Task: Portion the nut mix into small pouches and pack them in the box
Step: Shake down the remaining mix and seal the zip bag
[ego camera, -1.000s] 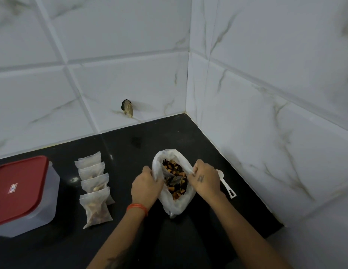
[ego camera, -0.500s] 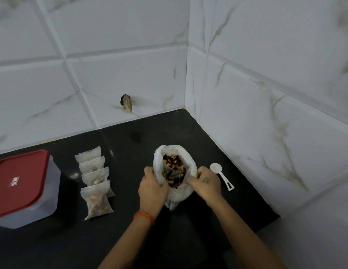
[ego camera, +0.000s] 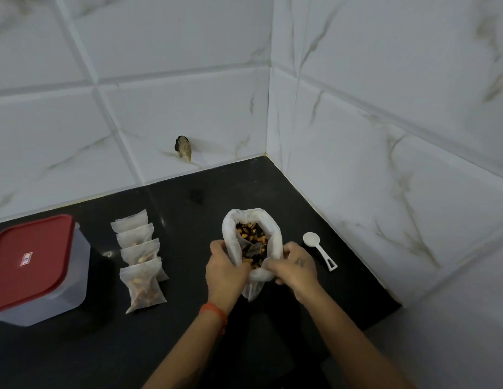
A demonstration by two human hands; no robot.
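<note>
Both hands are on the white plastic bag of nut mix (ego camera: 251,240), which stands mouth-open on the black desk (ego camera: 188,346) near the tiled corner. Left hand (ego camera: 226,269): grip closed on the bag's left wall, fingers curled round the plastic near the rim. Right hand (ego camera: 294,265): grip pinching the near-right edge of the rim, fingers curled; small mark visible on the back of the hand. Orange thread band (ego camera: 214,311) on the left wrist. Nut mix (ego camera: 251,233) is visible inside, brown and dark pieces, with a darker item lying among them that can't be identified. White plastic scoop (ego camera: 319,249) lies flat on the desk just right of the bag, bowl away from the person, handle toward the person, not touched. Four small translucent pouches (ego camera: 139,258) lie in an overlapping row left of the bag, well apart from it; the nearest one clearly holds nuts, contents of the far ones are hard to tell. Clear plastic box (ego camera: 62,287) with red lid (ego camera: 28,258) sits at far left, lid on. Small dark lump (ego camera: 183,147) sticks out of the back wall tile above the desk.
</note>
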